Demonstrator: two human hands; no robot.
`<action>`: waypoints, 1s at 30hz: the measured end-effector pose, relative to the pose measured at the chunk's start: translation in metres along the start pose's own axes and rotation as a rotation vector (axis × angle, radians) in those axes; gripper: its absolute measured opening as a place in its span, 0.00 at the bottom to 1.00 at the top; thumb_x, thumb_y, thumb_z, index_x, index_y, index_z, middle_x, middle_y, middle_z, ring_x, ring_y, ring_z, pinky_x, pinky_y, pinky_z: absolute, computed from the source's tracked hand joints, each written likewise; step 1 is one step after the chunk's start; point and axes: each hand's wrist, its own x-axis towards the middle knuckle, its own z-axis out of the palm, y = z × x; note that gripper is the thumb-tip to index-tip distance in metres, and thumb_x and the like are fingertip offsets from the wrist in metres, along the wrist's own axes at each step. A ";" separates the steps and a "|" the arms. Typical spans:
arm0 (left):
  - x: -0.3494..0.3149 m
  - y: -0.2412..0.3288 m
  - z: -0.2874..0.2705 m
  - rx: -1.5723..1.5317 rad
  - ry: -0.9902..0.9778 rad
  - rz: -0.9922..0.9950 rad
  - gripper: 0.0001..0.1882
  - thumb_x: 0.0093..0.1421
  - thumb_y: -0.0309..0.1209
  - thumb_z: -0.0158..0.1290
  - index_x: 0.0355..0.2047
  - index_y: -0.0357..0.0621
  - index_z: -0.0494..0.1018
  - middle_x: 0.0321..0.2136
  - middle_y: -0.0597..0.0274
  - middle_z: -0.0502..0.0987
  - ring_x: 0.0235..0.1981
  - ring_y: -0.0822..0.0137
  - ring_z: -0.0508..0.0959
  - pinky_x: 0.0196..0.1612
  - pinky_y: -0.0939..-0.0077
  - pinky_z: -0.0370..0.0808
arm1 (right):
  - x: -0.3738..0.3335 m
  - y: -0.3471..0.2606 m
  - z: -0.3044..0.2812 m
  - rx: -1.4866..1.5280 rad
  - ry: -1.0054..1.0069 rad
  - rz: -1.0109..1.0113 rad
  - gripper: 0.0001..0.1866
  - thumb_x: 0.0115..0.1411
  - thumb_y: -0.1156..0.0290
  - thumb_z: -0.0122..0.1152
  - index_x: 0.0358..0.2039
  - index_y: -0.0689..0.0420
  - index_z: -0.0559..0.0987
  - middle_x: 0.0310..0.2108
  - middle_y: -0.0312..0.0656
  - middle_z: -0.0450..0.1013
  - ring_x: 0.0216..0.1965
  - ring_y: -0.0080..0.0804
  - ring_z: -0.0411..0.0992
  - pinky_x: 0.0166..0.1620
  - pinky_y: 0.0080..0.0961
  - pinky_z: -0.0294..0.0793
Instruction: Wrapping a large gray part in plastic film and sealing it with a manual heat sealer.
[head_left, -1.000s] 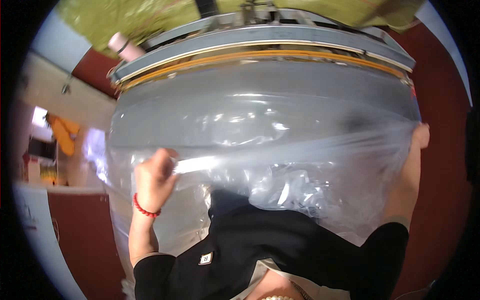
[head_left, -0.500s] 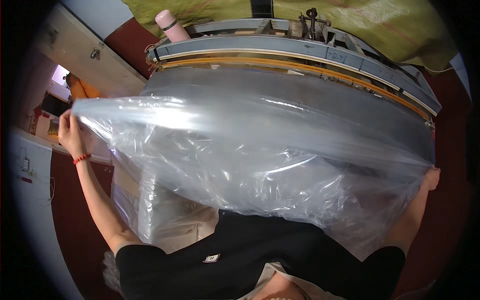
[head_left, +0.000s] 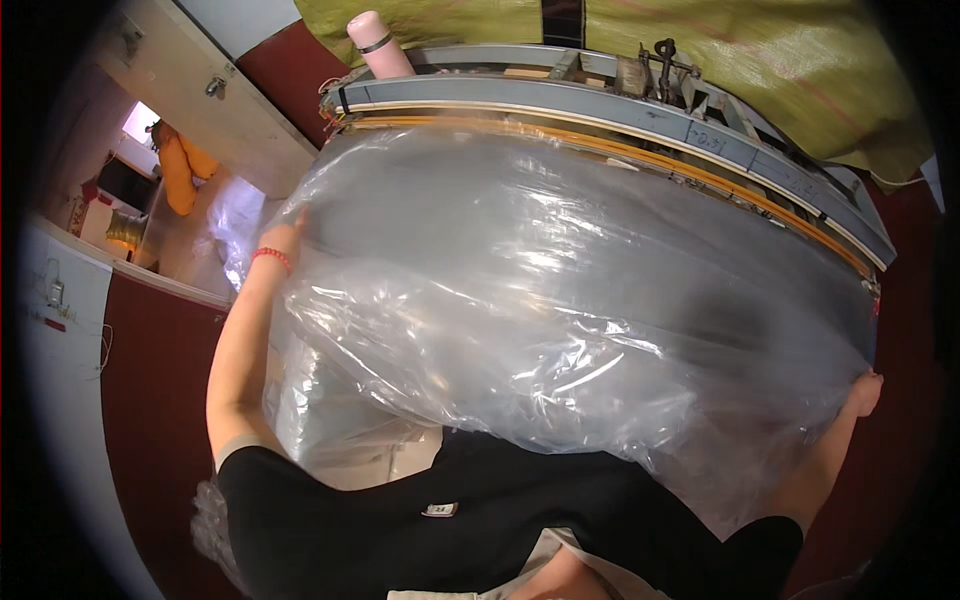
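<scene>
While the right hand keeps a grip pinched on the right edge of one clear plastic sheet, the left hand, with red beaded bracelet, is at the left edge; its grip cannot be told. Sheet: glossy, creased, over grey tabletop. Beyond: orange strip, grey metal frame, pink bottle at left.

The film between left hand and right hand is colourless with white highlights. The bracelet behind the left hand is red. The bottle beyond that hand is pink, dark-banded.
</scene>
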 end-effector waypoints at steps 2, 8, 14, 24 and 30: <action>0.012 0.001 0.034 -0.078 0.086 -0.034 0.32 0.47 0.21 0.41 0.55 0.47 0.52 0.30 0.40 0.73 0.31 0.48 0.74 0.34 0.59 0.71 | 0.008 0.005 0.006 0.005 -0.001 0.002 0.19 0.57 0.53 0.41 0.41 0.52 0.71 0.40 0.43 0.71 0.41 0.43 0.69 0.39 0.39 0.68; 0.006 0.118 -0.038 -0.306 0.647 0.348 0.14 0.47 0.24 0.50 0.37 0.45 0.67 0.38 0.57 0.70 0.38 0.57 0.72 0.32 0.66 0.73 | 0.010 0.014 0.001 -0.017 -0.011 0.021 0.19 0.58 0.54 0.41 0.43 0.51 0.71 0.42 0.43 0.70 0.42 0.43 0.68 0.41 0.38 0.67; 0.047 0.156 -0.083 -0.366 0.962 0.172 0.19 0.44 0.31 0.56 0.38 0.42 0.68 0.38 0.60 0.71 0.45 0.59 0.68 0.47 0.66 0.62 | 0.024 0.024 0.015 -0.040 0.014 -0.016 0.19 0.58 0.55 0.40 0.41 0.54 0.71 0.40 0.45 0.70 0.41 0.47 0.69 0.39 0.41 0.68; 0.098 0.133 -0.022 -1.541 0.333 0.168 0.05 0.51 0.28 0.52 0.26 0.38 0.73 0.22 0.69 0.74 0.20 0.80 0.68 0.23 0.85 0.65 | 0.029 0.029 0.021 0.119 0.040 -0.011 0.21 0.57 0.53 0.43 0.41 0.56 0.73 0.39 0.47 0.71 0.40 0.47 0.69 0.40 0.37 0.67; 0.079 0.161 -0.024 -0.759 0.717 0.235 0.05 0.48 0.32 0.55 0.24 0.45 0.74 0.24 0.59 0.74 0.27 0.62 0.73 0.30 0.72 0.69 | 0.115 0.124 0.052 1.274 -0.189 -0.067 0.20 0.54 0.56 0.54 0.37 0.62 0.76 0.32 0.41 0.73 0.34 0.30 0.70 0.41 0.24 0.67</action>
